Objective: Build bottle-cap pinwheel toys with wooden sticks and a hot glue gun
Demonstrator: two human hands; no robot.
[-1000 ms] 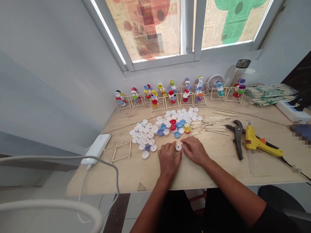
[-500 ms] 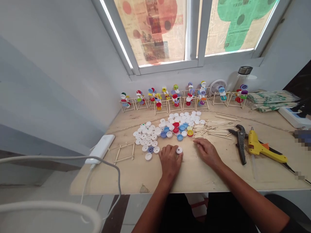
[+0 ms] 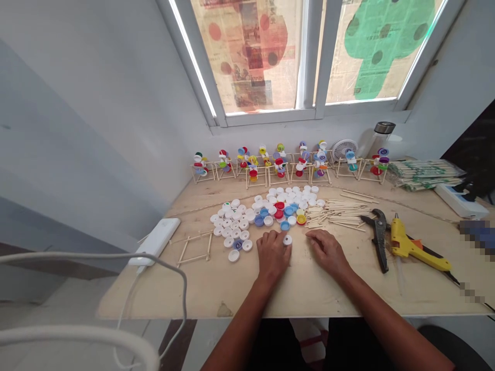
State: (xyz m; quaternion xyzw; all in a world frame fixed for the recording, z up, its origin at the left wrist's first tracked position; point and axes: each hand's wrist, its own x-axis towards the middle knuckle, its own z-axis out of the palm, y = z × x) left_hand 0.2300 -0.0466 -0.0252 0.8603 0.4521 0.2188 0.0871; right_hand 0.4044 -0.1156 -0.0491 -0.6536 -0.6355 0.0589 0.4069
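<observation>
Left of the spread of bottle caps (image 3: 268,221), which serves as the landmark here, a white oblong device (image 3: 157,239) lies near the end of the wooden table (image 3: 174,299), a cable plugged into its near end. Between that device and the spread sits a flat square stick frame (image 3: 209,246). The spread itself is mostly white, with blue, red and yellow caps toward its right part; behind it stands a row of stick-framed cap wheels (image 3: 279,167). On its near side, the left hand (image 3: 271,253) grips a white bottle cap (image 3: 287,240) between thumb and fingers, a dark spot at the cap's centre. Farther right, also nearer the person than the spread, the right hand (image 3: 328,251) lies low over the tabletop, fingers curled and thumb close to the index finger; whether anything is pinched there I cannot tell. Touching or just beside the spread's right edge is a heap of thin wooden sticks (image 3: 342,212), and behind and right of it a small white fan (image 3: 344,150). Well to the spread's right lie a dark hand cutter (image 3: 380,242) and then a yellow hot glue gun (image 3: 419,250).
</observation>
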